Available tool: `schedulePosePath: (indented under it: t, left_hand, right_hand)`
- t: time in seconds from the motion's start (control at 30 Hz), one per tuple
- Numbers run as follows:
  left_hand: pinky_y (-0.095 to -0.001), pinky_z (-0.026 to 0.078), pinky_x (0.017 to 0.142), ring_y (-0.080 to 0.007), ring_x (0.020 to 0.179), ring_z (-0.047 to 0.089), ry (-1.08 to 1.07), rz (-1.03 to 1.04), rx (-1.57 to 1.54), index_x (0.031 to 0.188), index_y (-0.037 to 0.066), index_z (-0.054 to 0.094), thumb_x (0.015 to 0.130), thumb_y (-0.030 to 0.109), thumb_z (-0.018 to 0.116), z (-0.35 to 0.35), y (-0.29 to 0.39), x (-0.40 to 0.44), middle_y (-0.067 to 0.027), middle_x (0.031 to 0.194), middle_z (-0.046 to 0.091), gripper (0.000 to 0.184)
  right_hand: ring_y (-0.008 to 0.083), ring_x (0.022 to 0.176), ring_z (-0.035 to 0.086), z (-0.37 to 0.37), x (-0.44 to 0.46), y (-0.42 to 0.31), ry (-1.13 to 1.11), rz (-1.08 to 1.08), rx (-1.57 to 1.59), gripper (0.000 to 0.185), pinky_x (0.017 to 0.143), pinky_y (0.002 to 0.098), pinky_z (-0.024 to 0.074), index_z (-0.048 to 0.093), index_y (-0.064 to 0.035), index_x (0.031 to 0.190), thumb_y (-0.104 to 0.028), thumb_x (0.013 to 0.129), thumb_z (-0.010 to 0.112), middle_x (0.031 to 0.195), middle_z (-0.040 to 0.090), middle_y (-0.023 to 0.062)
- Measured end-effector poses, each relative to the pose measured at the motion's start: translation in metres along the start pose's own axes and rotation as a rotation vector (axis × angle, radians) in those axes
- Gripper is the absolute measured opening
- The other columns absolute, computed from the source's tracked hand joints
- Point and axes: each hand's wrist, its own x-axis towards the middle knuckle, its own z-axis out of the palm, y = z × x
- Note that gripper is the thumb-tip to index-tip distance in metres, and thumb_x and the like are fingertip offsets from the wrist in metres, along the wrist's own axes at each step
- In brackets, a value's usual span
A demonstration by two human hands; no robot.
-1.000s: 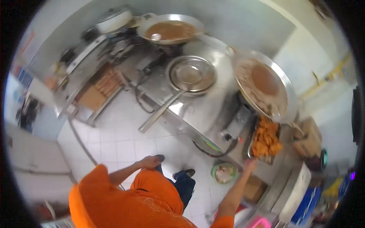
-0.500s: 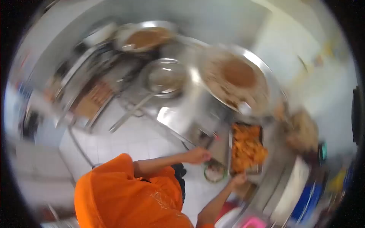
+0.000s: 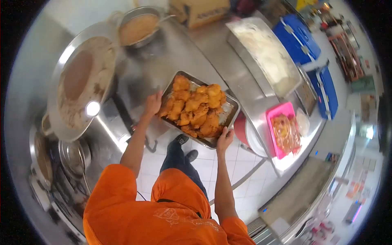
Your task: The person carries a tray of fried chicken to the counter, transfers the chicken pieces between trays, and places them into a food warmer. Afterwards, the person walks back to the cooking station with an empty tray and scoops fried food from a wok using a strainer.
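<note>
Metal tray (image 3: 226,116) is held mid-frame: left hand (image 3: 153,103) grips its left edge, right hand (image 3: 225,139) its lower-right corner. Fried pieces (image 3: 197,108) heaped in it; frying looks done, set-down isn't. Bagged food (image 3: 286,132), frame right, looks uncooked.

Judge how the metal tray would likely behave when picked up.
The metal tray is probably stiff, being metal with a raised rim. It may feel heavy, given the many fried pieces heaped on it. They look loosely piled, so some could slide if the left hand or right hand dips.
</note>
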Motion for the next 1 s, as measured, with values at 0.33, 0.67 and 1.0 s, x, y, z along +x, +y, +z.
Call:
schedulePosePath:
  t: [0.33,0.67,1.0]
  left_hand:
    - [-0.0362,0.04,0.073,-0.0234,0.078,0.05,0.102,0.092,-0.452,0.085,-0.005,0.056,0.104,0.041,0.035,0.019,-0.057,0.061,-0.0127,0.08,0.055,0.054]
    - [-0.0315,0.031,0.059,-0.0127,0.065,0.036,-0.123,0.302,-0.406,0.074,-0.001,0.048,0.105,0.04,0.03,-0.04,0.012,0.105,-0.0012,0.065,0.041,0.055]
    - [-0.028,0.03,0.065,-0.0105,0.066,0.035,-0.56,0.313,-0.248,0.079,0.005,0.057,0.102,0.058,0.017,-0.04,0.005,0.155,0.0028,0.069,0.042,0.07]
  right_hand:
    - [0.0263,0.056,0.047,0.001,-0.032,-0.062,0.176,0.187,-0.245,0.027,0.056,0.0379,0.0411,0.052,0.0015,0.084,-0.023,0.094,0.059,0.063,0.052,0.0174]
    - [0.0124,0.063,0.045,0.027,-0.05,-0.099,0.366,0.27,-0.209,0.028,0.055,0.0306,0.0378,0.055,0.0027,0.081,-0.021,0.095,0.059,0.067,0.055,0.008]
    - [0.0085,0.067,0.043,0.043,-0.053,-0.075,0.436,0.223,-0.075,0.022,0.059,0.0261,0.0378,0.055,-0.0002,0.086,-0.019,0.097,0.059,0.073,0.053,0.0004]
